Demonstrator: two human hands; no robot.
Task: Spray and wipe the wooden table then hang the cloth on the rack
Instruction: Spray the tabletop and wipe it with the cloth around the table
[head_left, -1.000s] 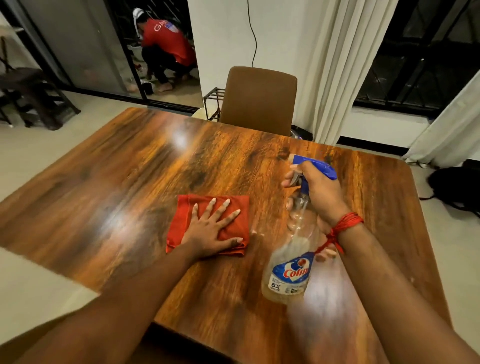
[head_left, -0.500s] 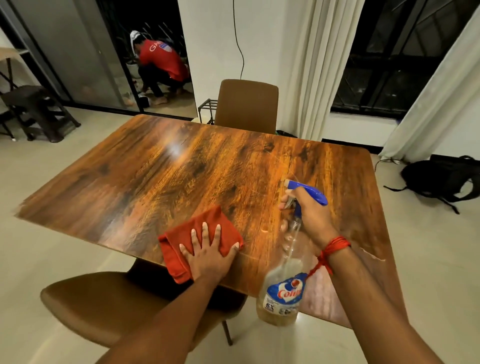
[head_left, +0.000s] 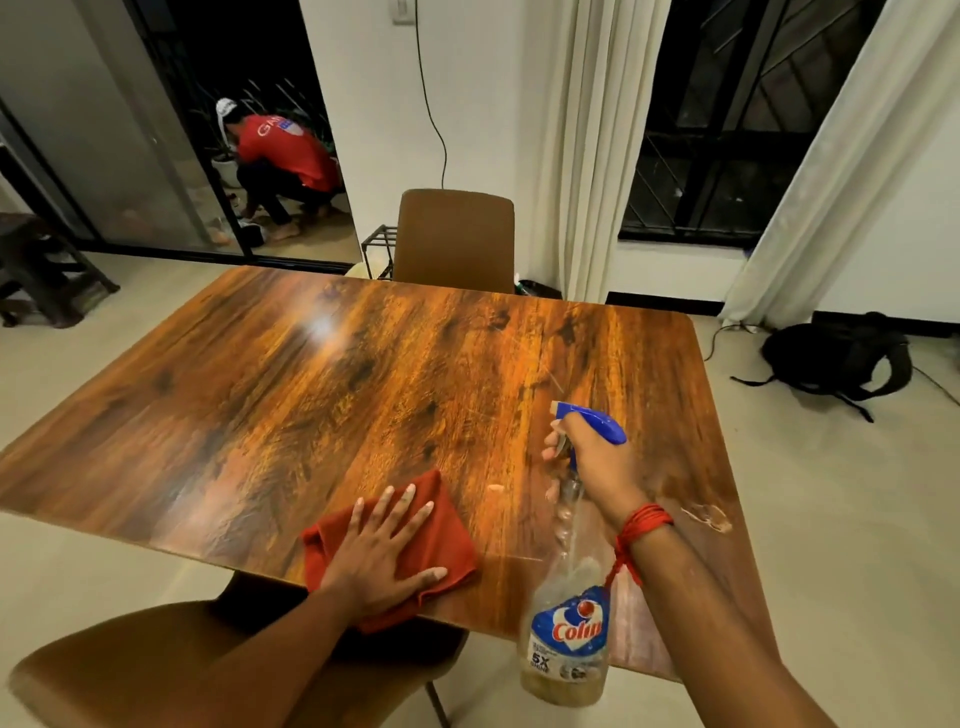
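Observation:
A glossy wooden table (head_left: 322, 395) fills the middle of the head view. A folded red cloth (head_left: 441, 530) lies at its near edge, partly over the rim. My left hand (head_left: 387, 553) lies flat on the cloth, fingers spread. My right hand (head_left: 597, 462) grips the neck of a clear spray bottle (head_left: 569, 639) with a blue trigger head, held above the table's near right part, nozzle aimed over the wood. A small black metal rack (head_left: 378, 252) stands behind the far chair, mostly hidden.
One brown chair (head_left: 454, 239) stands at the far side and another brown chair (head_left: 130, 670) at the near left, under my left arm. A black bag (head_left: 836, 358) lies on the floor at right. A person in red (head_left: 283, 156) crouches beyond the glass door. White curtains hang behind.
The view has pulled back and up, so more of the table and the near chair show. My left hand has drawn the cloth toward the near edge. The bottle stays gripped.

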